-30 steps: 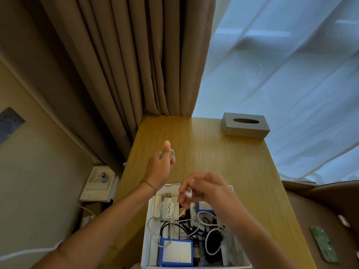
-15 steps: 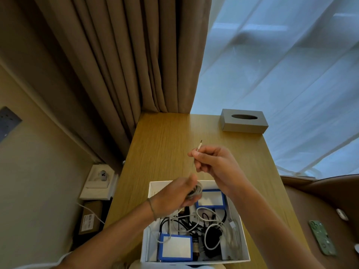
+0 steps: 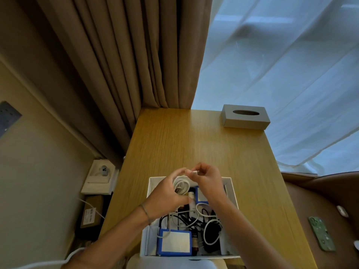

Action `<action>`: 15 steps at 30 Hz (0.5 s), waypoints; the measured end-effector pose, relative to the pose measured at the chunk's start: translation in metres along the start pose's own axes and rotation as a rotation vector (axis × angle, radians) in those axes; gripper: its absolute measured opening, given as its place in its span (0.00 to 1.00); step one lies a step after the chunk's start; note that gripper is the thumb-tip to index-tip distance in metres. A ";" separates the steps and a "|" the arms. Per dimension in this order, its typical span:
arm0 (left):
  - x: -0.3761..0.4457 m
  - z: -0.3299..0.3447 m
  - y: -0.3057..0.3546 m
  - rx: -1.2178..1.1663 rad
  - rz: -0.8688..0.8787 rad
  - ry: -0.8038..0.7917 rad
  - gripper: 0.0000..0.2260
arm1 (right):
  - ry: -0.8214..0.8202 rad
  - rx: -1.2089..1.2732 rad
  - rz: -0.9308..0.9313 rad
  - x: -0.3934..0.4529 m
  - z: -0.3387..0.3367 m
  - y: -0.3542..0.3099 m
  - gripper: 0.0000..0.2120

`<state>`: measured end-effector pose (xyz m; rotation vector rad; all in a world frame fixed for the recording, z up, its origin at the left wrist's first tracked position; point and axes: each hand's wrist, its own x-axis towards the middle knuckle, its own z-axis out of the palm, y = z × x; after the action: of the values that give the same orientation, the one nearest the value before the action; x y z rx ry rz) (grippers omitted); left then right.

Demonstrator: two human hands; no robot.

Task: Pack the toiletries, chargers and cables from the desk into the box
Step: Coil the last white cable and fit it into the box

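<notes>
An open white box (image 3: 148, 235) stands at the near edge of the wooden desk (image 3: 174, 144). Inside lie a blue-framed white pack (image 3: 174, 242), black and white cables (image 3: 209, 230) and small bottles. Above the box's far half my left hand (image 3: 167, 195) grips a coiled white cable (image 3: 181, 185). My right hand (image 3: 206, 179) pinches the loose end of that cable just above the coil, the two hands nearly touching.
A grey tissue box (image 3: 245, 117) sits at the desk's far right corner. Brown curtains hang behind the desk, sheer white ones to the right. A green phone (image 3: 321, 232) lies on a brown seat at right. Boxes and a wall socket (image 3: 104, 169) are left of the desk.
My right hand came back down from the raised position and met my left hand over the box. The cable is now wound into a fuller coil in my left hand.
</notes>
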<state>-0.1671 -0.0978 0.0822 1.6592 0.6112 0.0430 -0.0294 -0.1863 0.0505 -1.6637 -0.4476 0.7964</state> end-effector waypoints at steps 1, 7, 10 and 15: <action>0.000 -0.001 -0.004 -0.045 -0.029 0.009 0.38 | 0.017 -0.077 -0.036 -0.002 0.002 0.007 0.08; -0.004 -0.014 -0.008 -0.221 0.013 -0.275 0.39 | -0.095 -0.209 -0.110 -0.023 0.018 0.025 0.03; -0.004 -0.023 -0.009 -0.386 -0.028 -0.434 0.37 | -0.072 -0.313 -0.158 -0.022 0.012 0.024 0.04; 0.005 -0.031 -0.017 -0.253 -0.095 -0.105 0.29 | -0.209 -0.658 -0.266 -0.031 0.006 0.027 0.09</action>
<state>-0.1801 -0.0667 0.0711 1.3780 0.5792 -0.0340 -0.0586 -0.2093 0.0317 -2.0622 -1.1477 0.6604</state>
